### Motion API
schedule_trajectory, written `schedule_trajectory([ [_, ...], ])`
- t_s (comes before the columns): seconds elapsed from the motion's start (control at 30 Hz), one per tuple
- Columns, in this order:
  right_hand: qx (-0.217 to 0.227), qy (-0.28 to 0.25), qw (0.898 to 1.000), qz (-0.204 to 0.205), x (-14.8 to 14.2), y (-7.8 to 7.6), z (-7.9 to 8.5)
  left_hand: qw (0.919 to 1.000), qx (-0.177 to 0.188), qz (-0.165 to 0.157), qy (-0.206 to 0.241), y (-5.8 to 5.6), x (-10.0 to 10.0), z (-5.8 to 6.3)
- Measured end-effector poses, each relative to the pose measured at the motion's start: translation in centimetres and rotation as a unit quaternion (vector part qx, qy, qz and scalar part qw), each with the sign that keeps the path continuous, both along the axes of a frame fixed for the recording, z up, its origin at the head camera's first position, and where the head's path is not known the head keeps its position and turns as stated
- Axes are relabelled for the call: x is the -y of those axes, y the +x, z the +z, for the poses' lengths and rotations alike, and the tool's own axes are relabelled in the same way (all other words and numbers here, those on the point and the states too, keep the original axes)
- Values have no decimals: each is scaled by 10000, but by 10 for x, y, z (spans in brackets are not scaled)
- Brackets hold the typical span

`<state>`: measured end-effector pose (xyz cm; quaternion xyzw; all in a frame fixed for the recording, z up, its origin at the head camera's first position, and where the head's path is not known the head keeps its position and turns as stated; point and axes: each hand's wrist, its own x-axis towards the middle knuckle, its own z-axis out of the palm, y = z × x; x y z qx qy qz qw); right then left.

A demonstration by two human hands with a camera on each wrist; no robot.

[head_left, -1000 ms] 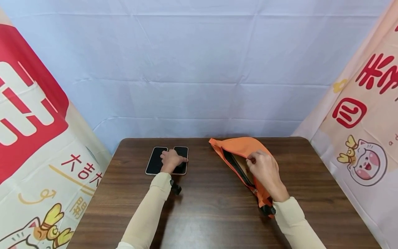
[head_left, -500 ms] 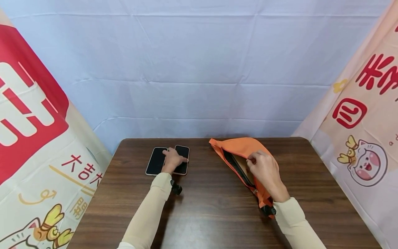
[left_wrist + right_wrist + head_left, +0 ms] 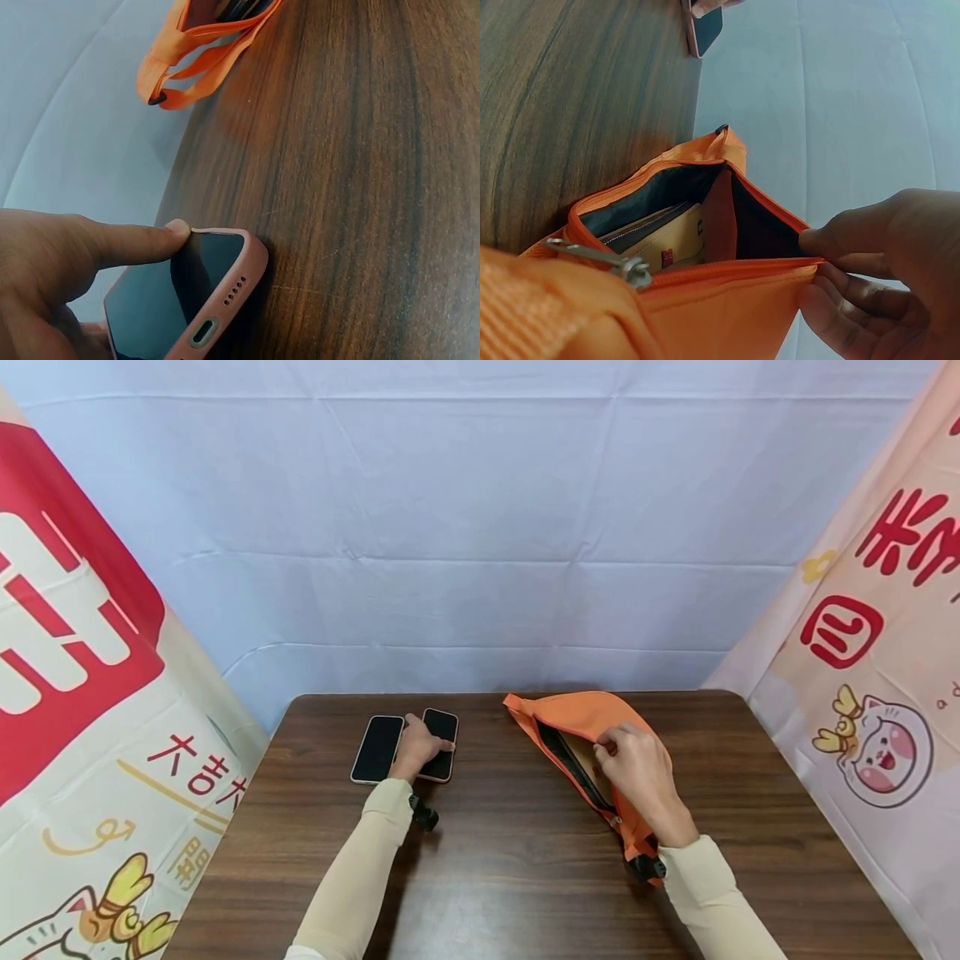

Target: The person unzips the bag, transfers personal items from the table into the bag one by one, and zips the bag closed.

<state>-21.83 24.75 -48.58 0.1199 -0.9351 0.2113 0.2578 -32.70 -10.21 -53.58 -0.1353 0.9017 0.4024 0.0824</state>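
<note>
My left hand grips the right-hand phone of two, thumb on its right edge and fingers along its left side. In the left wrist view this phone has a pink case and a dark screen. A second dark-screened phone lies flat just left of the hand. My right hand pinches the rim of an orange zip bag and holds its mouth apart. Inside the bag, the right wrist view shows a tan flat item beside a dark-edged one; their kind is unclear.
Everything lies on a dark wooden table. A pale cloth backdrop hangs behind its far edge, and printed cloths hang at both sides. The bag's metal zip pull stands at the near end of its opening.
My left fingers have drawn in off the left phone to the right phone's left side. The right phone has shifted slightly right and away. My right hand and the bag have stayed still.
</note>
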Motion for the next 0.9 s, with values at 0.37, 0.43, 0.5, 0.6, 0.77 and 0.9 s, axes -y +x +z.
schedule_trajectory([
  [0.37, 119, -7, 9999, -26, 1, 0, 0, 9995, -251, -164, -108, -3, 3, -10],
  [0.43, 116, -2, 9999, -31, 0, 0, 0, 9991, -330, -204, -167, -3, 3, -11],
  [0.5, 91, 10, 10000, -38, 0, 0, 0, 9988, -413, -224, -136, -3, 3, -11],
  [0.6, 30, 39, 10000, -35, 0, 0, 0, 9984, -501, -223, 108, -2, 3, -12],
  [0.77, -2, 36, 10000, -17, 1, 0, 1, 9972, -523, -228, 481, -2, 3, -15],
  [0.9, 45, 28, 10000, -25, 1, 1, 1, 9972, -501, -243, 493, -3, 4, -17],
])
